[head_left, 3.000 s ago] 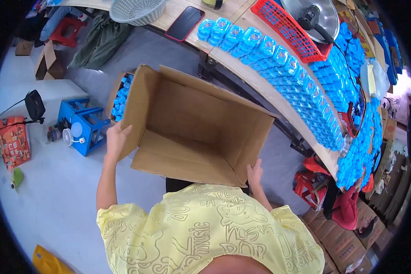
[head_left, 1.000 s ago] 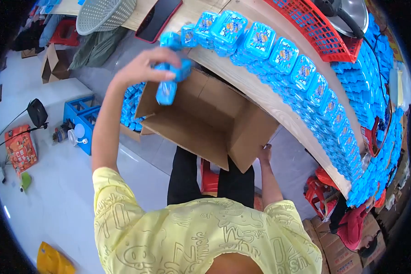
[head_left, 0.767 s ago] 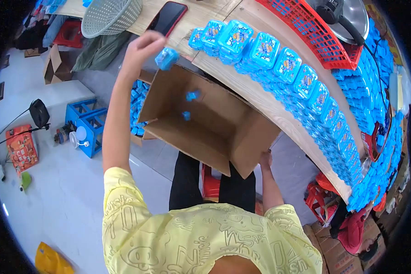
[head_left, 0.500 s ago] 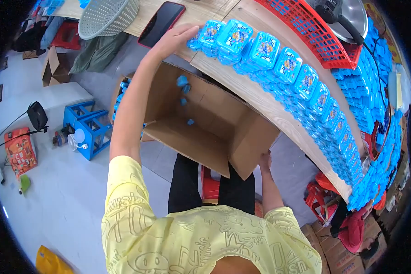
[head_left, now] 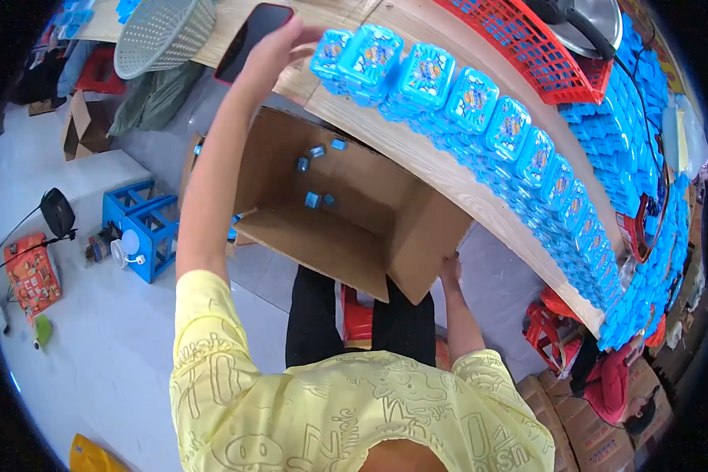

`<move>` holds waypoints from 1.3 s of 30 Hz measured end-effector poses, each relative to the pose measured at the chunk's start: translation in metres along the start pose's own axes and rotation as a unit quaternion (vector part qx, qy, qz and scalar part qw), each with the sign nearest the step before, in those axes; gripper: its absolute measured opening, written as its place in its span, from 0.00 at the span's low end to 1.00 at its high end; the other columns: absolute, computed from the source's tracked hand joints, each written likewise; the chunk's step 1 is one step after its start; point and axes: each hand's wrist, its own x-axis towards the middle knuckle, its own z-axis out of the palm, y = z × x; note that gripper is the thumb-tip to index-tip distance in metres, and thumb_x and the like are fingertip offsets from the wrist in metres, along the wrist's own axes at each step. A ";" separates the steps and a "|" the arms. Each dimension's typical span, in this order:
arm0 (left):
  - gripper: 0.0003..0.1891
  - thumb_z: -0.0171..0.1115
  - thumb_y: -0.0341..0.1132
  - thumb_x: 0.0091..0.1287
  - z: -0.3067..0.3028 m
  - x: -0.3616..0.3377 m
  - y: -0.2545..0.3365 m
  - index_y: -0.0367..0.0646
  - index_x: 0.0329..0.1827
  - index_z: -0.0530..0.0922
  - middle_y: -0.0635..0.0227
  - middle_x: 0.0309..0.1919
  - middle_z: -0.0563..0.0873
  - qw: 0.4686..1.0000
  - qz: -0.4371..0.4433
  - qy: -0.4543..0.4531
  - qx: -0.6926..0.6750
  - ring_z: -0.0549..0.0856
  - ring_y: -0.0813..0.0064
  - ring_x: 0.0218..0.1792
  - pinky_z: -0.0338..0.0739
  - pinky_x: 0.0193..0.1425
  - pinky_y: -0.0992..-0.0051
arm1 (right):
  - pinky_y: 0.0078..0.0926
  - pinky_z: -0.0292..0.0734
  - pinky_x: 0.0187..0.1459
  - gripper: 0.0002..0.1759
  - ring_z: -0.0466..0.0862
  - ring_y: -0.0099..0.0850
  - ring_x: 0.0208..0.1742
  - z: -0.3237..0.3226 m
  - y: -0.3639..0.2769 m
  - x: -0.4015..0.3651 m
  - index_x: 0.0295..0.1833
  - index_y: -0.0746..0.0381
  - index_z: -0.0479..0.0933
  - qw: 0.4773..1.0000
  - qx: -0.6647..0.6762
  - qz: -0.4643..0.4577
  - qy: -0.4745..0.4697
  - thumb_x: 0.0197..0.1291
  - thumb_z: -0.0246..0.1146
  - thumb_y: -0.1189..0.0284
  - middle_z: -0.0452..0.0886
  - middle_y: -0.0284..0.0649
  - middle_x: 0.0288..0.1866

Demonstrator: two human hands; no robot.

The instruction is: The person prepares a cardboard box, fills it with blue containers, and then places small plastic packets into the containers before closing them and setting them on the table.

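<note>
My left hand [head_left: 274, 57] is beside the near-left end of a long row of stacked blue plastic boxes [head_left: 370, 57] with printed lids. Its fingers are spread, and nothing shows in them. Below that arm, an open cardboard box [head_left: 330, 244] tilts above my lap, against the table edge. Several small blue pieces [head_left: 313, 200] are inside it, too small to make out exactly. My right hand [head_left: 451, 266] is closed at the box's right flap, its fingers partly hidden behind the edge.
A phone [head_left: 252, 39] and a grey basket [head_left: 164, 35] sit on the table at the upper left. A red basket [head_left: 519, 47] stands behind the row, with more blue boxes [head_left: 606, 157] beyond. Blue stools [head_left: 141, 228] are at left; a person in red [head_left: 610, 385] is at lower right.
My left hand has drawn slightly left, its fingers lifting and spreading at the row's end. The small blue pieces in the cardboard box have shifted position. The whole view has moved slightly.
</note>
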 end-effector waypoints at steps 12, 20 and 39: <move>0.23 0.52 0.49 0.68 -0.037 0.091 -0.064 0.37 0.53 0.77 0.63 0.46 0.84 0.924 -0.042 -0.344 0.165 0.82 0.70 0.46 0.75 0.53 0.71 | 0.51 0.75 0.46 0.26 0.80 0.53 0.48 0.007 0.019 0.014 0.54 0.58 0.68 1.000 0.003 -0.005 0.001 0.60 0.50 0.50 0.80 0.54 0.47; 0.23 0.56 0.49 0.66 0.012 -0.052 -0.003 0.36 0.49 0.80 0.64 0.44 0.85 0.918 -0.153 -0.351 0.105 0.81 0.74 0.45 0.73 0.54 0.73 | 0.50 0.75 0.48 0.25 0.80 0.52 0.48 0.038 0.061 0.054 0.55 0.57 0.68 0.991 -0.016 -0.129 0.043 0.59 0.51 0.52 0.80 0.54 0.47; 0.24 0.44 0.47 0.72 0.121 0.045 -0.003 0.39 0.61 0.72 0.64 0.55 0.79 0.920 -0.021 -0.380 0.093 0.75 0.71 0.60 0.65 0.67 0.70 | 0.52 0.75 0.46 0.25 0.79 0.55 0.47 0.005 0.014 0.009 0.54 0.60 0.68 0.999 0.031 -0.018 0.001 0.60 0.49 0.52 0.80 0.58 0.43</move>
